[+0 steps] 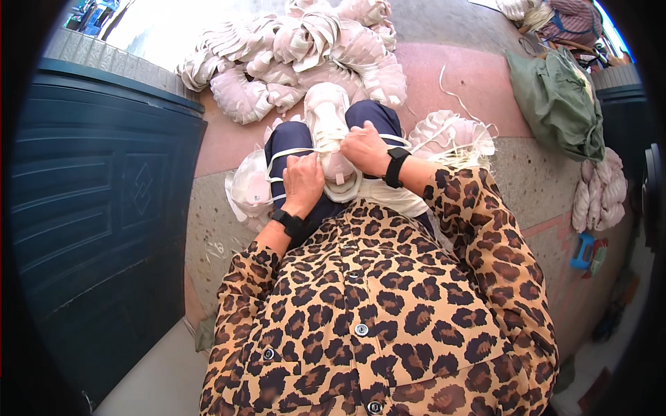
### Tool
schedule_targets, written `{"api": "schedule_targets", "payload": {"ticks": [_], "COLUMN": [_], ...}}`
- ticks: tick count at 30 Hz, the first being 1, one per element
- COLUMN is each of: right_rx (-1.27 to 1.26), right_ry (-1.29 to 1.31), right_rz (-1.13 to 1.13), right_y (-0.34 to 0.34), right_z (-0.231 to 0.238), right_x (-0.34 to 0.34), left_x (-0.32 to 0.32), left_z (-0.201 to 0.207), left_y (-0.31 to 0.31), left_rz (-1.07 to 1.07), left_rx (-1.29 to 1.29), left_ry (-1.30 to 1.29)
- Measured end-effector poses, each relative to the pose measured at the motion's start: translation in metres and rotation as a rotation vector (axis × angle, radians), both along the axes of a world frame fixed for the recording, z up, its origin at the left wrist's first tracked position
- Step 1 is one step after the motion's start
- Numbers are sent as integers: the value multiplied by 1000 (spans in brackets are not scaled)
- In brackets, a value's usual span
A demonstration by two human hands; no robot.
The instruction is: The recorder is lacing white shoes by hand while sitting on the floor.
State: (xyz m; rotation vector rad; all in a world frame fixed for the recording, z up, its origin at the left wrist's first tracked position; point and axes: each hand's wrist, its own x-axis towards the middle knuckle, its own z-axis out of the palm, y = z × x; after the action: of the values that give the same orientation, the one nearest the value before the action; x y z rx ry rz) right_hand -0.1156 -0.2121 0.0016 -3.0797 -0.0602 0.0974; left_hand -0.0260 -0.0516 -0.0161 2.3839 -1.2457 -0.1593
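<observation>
A white and pale pink shoe upper (326,111) rests lengthwise between my knees, its tongue end away from me. A thin white shoelace (295,150) runs across its middle and loops out to the left. My left hand (304,182) is closed at the upper's left side, fingers pinching the lace. Closed on the lace at the other side is my right hand (365,149), slightly farther from me. Each wrist wears a black band. Beside my left knee lie more pale uppers (248,182); beside my right knee sits another bunch of uppers (449,135) with loose laces.
A large heap of nested shoe uppers (305,52) lies ahead on the floor. To the right are a green cloth sack (558,104), a bundle of pale uppers (602,191) and a small blue object (583,251). A dark blue panelled door (97,201) stands close on the left.
</observation>
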Motion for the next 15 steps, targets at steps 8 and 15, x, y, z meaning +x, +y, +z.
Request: {"api": "schedule_targets", "payload": {"ticks": [8, 15], "right_rx": [-55, 192], "right_ry": [-218, -144], "right_rz": [-287, -460], "right_y": [8, 2], "right_z": [1, -19], "right_x": [-29, -34], "left_x": [-4, -5], "left_z": [2, 21], "left_y": [-3, -7], "left_rz": [-26, -101], "left_rx": [23, -25], "left_ry": [-136, -227]}}
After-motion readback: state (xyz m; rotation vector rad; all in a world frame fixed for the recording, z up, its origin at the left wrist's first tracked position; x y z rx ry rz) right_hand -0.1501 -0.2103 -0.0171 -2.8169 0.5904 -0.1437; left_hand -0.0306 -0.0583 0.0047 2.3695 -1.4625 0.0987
